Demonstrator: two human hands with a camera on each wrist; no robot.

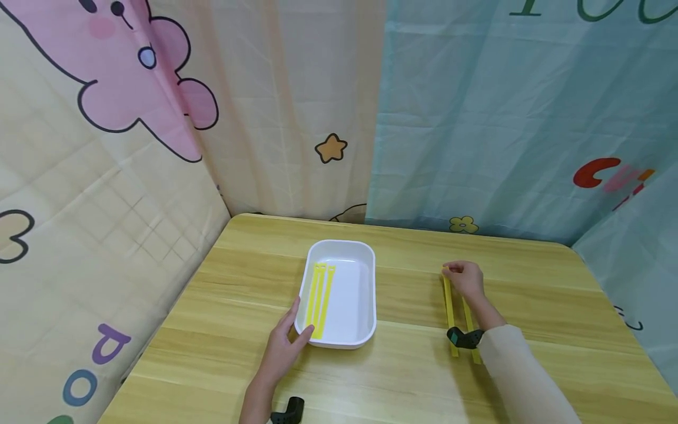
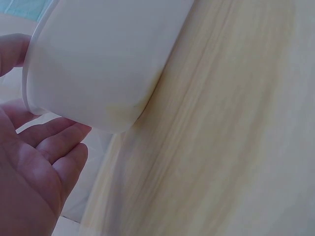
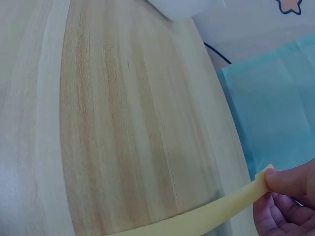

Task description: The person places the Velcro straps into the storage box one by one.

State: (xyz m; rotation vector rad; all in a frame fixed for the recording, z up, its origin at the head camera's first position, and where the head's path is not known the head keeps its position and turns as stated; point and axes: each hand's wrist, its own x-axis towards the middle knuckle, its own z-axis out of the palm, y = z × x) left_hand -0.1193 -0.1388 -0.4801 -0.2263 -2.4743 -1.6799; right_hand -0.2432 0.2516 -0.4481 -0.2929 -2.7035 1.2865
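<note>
A white rectangular tray [image 1: 352, 294] stands on the table, with several flat yellow strips [image 1: 319, 300] lying lengthwise along its left side, each with a small holed end. My left hand [image 1: 281, 350] holds the tray's near left corner, thumb and forefinger at the rim; the left wrist view shows its other fingers loosely bent beside the outer wall. At the right, my right hand [image 1: 466, 280] pinches the far end of another yellow strip [image 3: 216, 211] between thumb and fingers. That end is raised off the table. A further yellow strip [image 1: 468, 321] lies beside it, partly hidden by the right wrist.
The wooden table [image 1: 408, 365] has a rounded far edge. Patterned curtains [image 1: 296, 118] hang behind it and along both sides. A black wrist device [image 1: 465, 338] sits at the right wrist, another [image 1: 288, 411] at the left.
</note>
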